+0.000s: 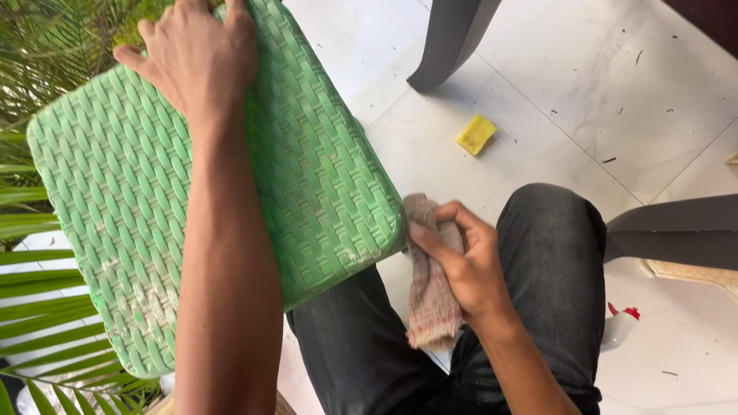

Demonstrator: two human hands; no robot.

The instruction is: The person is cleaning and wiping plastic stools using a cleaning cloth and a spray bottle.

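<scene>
A green plastic stool seat [115, 192] with a woven pattern lies tilted across my lap, with pale dusty smears near its lower edge. My left hand [196, 58] presses flat on the seat's far end, fingers spread, the forearm crossing the panel. My right hand [461, 265] grips a bunched, faded pinkish cloth [430, 307] and holds it against the seat's right corner. The cloth's loose end hangs down between my knees, which are in dark jeans.
Palm fronds [38, 46] fill the left side. On the white marble floor [553, 84] lies a small yellow scrap [477, 134]. A dark chair leg [450, 38] stands at the top, another dark leg [676, 238] at right, with a red-and-white bit [624, 317] near it.
</scene>
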